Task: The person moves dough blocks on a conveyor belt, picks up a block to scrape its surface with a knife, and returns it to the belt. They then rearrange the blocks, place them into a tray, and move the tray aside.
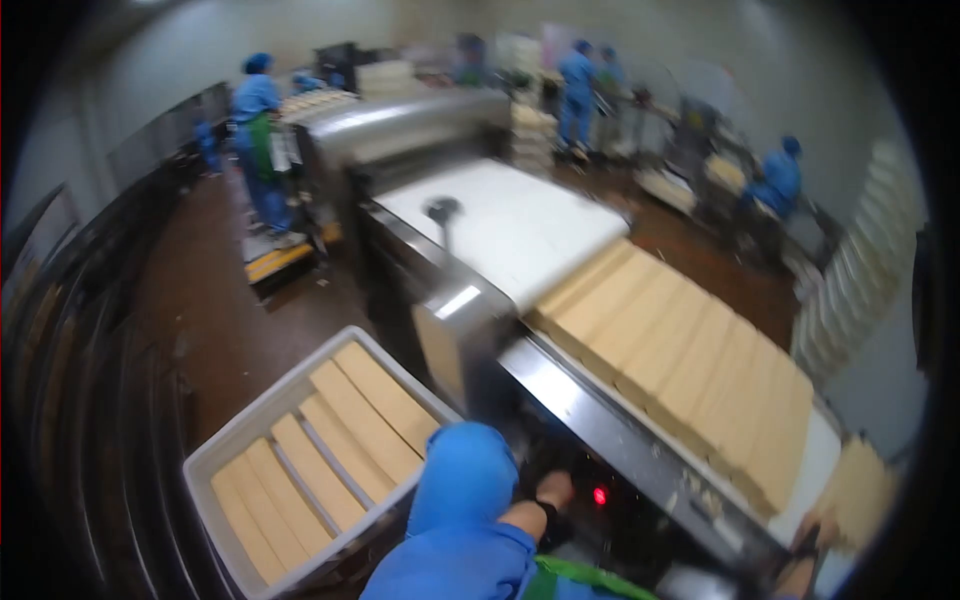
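My left hand (555, 490), with a dark band at the wrist, is low in the middle beside the machine's metal side; its fingers are too blurred to make out. At the far lower right, my right hand (820, 528) grips the lower left edge of a pale yellow block (858, 492). This block stands apart from a long row of similar blocks (680, 360) lying side by side on the white conveyor belt (520, 225). A white tray (205, 465) at the lower left holds several long pale yellow strips (365, 395) with gaps between some.
A steel machine housing (410, 125) spans the belt's far end. A red light (600, 495) glows below the metal rail (590, 405). One person (257, 130) stands at the back left; others work at the back right. Stacked white trays (855, 265) line the right wall.
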`<state>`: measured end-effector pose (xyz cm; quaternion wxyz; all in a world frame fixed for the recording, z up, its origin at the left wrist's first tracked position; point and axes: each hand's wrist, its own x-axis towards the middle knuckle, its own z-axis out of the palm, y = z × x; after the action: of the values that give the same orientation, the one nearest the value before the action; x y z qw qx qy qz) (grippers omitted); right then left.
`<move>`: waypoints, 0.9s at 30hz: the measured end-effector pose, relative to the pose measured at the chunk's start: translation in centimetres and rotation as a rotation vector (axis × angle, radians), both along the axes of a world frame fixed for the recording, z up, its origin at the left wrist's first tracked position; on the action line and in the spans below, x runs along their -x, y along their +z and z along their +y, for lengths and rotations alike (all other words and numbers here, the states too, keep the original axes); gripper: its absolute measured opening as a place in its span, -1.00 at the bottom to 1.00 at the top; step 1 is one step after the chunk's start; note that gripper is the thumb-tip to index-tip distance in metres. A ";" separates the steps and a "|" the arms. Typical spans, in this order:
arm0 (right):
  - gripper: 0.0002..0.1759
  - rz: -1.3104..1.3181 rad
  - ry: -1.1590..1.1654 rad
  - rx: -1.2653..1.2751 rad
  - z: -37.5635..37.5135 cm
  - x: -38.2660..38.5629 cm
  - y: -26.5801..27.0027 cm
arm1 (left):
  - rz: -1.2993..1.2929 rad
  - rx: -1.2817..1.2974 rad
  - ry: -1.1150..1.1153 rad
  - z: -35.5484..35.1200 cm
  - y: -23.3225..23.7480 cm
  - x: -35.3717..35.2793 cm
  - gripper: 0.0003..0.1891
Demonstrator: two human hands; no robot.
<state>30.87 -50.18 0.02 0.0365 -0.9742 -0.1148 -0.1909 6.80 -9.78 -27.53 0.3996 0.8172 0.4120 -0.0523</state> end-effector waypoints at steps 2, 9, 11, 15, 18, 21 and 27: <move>-0.22 -0.010 -0.027 0.053 -1.0 0.4 0.1 | 0.026 -0.132 -0.092 0.4 -0.4 0.3 -0.77; -0.18 0.123 -0.281 0.006 3.2 4.0 3.2 | -0.053 -0.103 0.004 1.4 2.5 1.0 -0.67; -0.17 0.142 -0.332 -0.038 4.2 4.5 3.5 | -0.063 -0.102 0.006 1.4 2.1 1.0 -0.68; -0.18 0.101 -0.343 0.003 5.2 4.5 3.6 | -0.143 -0.295 -0.101 0.9 -3.0 0.6 -0.69; -0.21 -0.014 -0.201 0.002 2.2 3.0 1.3 | 0.032 -0.161 -0.217 0.8 -2.2 0.4 -0.66; -0.22 -0.164 -0.093 0.118 -8.6 -4.3 -5.2 | -0.022 -0.231 -0.223 0.1 -3.9 0.0 -0.60; -0.22 -0.122 -0.206 -0.065 -7.8 -6.2 -6.7 | -0.354 0.619 0.107 0.7 -6.3 -1.4 -0.64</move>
<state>37.08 -57.97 -6.67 0.0414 -0.9657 -0.0098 -0.2563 8.22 -9.07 -33.82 0.6957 0.6311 0.3429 -0.0112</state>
